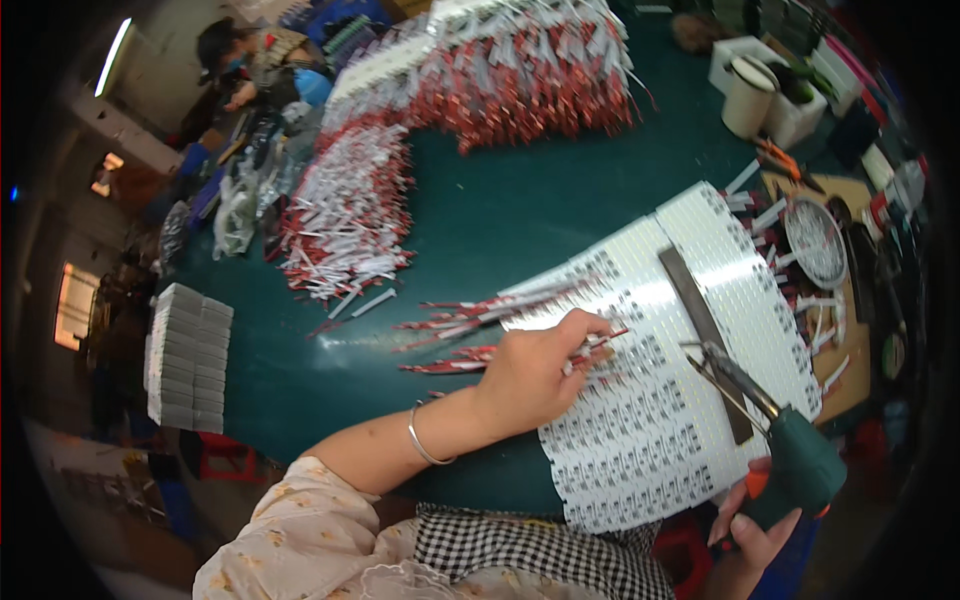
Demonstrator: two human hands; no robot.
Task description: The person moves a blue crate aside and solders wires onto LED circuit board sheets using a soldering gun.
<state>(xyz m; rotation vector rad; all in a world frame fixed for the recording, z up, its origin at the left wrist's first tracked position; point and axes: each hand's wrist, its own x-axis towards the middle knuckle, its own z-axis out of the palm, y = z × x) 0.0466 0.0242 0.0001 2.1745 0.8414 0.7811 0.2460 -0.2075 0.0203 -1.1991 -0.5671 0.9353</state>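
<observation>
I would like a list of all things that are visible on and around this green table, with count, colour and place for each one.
white perforated panel: one large sheet, white, right half of the table
dark flat bar: one, dark grey, lying across the panel
red-and-white wire pieces: too many to count, heaped along the far and left side
loose wire pieces: several, red and white, beside the panel
grey stack: one block, left edge
cup: one, cream, far right
table: one, green
left hand: holds wire pieces on the panel, silver bangle on the wrist
right hand: grips a green soldering gun
</observation>
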